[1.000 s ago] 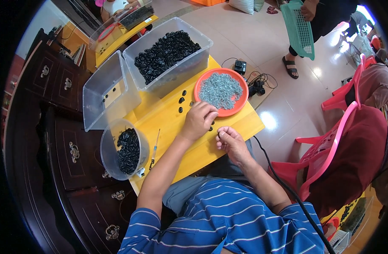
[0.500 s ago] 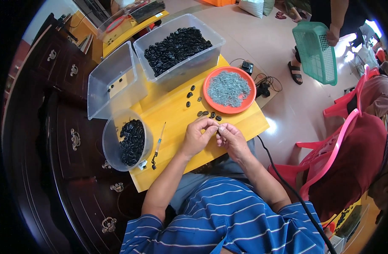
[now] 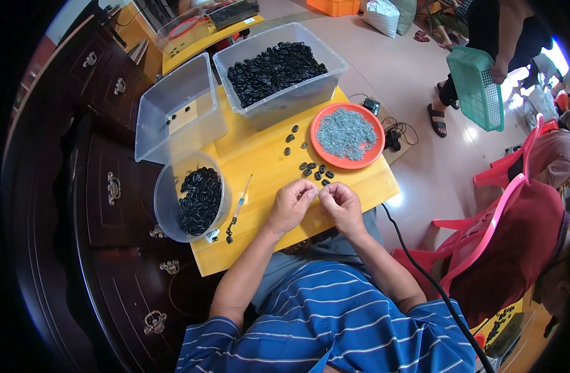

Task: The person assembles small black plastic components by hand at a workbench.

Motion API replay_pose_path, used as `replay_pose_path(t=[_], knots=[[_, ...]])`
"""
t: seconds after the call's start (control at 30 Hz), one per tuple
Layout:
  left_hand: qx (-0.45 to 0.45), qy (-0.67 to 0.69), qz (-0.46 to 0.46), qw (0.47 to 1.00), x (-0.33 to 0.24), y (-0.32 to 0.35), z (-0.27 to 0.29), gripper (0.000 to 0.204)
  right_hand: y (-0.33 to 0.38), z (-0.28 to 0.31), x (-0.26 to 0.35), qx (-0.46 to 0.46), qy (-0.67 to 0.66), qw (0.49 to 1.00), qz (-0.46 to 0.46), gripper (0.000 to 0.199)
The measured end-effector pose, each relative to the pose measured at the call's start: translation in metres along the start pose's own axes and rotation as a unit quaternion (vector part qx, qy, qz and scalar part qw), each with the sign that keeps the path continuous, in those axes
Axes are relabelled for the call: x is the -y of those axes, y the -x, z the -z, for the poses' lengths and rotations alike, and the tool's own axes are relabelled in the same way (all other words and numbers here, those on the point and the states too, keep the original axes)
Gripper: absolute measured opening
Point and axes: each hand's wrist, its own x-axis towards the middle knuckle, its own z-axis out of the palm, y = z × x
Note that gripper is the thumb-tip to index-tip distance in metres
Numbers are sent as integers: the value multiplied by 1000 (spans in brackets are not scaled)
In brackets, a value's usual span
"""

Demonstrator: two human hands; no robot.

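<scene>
Both hands meet at the table's near edge, fingertips almost touching. My left hand (image 3: pixel 292 202) is closed in a pinch, and my right hand (image 3: pixel 342 205) pinches just beside it. Whatever lies between the fingers is too small to make out. Right beyond the fingertips lies a loose group of small black oval pieces (image 3: pixel 322 168). A red round plate (image 3: pixel 317 150) heaped with thin silvery metal pieces (image 3: pixel 345 134) stands behind them to the right. Left of my left hand lies a slim syringe-like tool (image 3: pixel 240 206) with a few black bits at its lower end.
On the yellow table (image 3: pixel 260 161) stand a round clear tub (image 3: pixel 162 208) of black pieces, a large clear bin (image 3: pixel 291 102) full of them, and a clear bin (image 3: pixel 149 124) with a few inside. Dark drawers (image 3: pixel 114 261) flank the left. A cable (image 3: pixel 415 264) and pink chair (image 3: pixel 477 242) are right; another person holds a green basket (image 3: pixel 474 87).
My fingertips have drawn slightly apart, and the dark piece seen at my right fingers is gone from them. One more black piece lies just beyond my hands. The view has shifted a little.
</scene>
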Motion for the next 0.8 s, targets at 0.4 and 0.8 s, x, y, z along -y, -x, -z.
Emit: replay_pose_path(t=[0.4,0.8], knots=[[26,135,78,987,16,11,6,17,-38,26,8,-103,127,979,119,8],[-50,176,51,982,16,21,12,13,-69,61,23,-177,295,924,167,15]])
